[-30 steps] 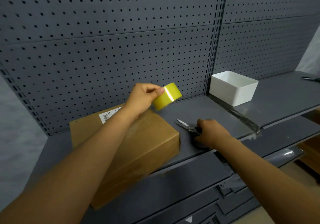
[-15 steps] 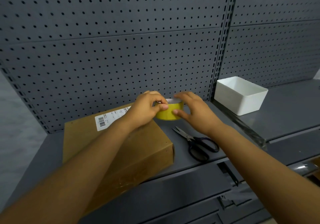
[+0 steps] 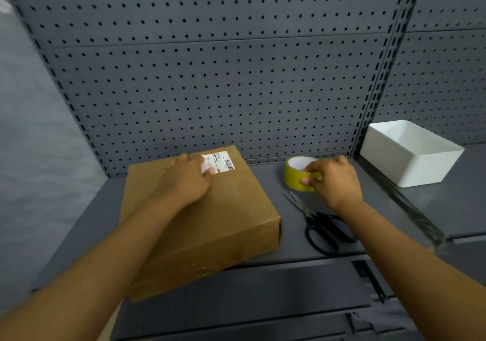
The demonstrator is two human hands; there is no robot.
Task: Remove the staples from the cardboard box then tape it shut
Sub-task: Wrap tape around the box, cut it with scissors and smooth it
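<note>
**Holding the tape roll beside the closed carton**

Lying nearest on the grey metal shelf point(image 3: 263, 259), the black-handled scissors point(image 3: 319, 221) rest with closed blades pointing to the far left, toward the tape roll. The cardboard box point(image 3: 210, 225) sits at the left of the shelf, flaps down, its near corner overhanging the front edge; a white shipping label point(image 3: 222, 162) with a barcode is stuck at its far right corner. The left hand point(image 3: 185, 180) rests palm-down on the box top, fingers straight and spread, fingertips partly covering the label; it grips nothing. To the right of the box and just beyond the scissor tips, the yellow tape roll point(image 3: 298, 173) lies flat on the shelf, its white core facing upward. The right hand point(image 3: 334, 180) holds the roll from the right side, thumb pressed on the outer band and fingers curled over the rim. Farther right, a white rectangular bin point(image 3: 410, 164) stands on the adjoining shelf section, well apart from the roll. A grey pegboard panel point(image 3: 210, 77) forms the far wall.
</note>
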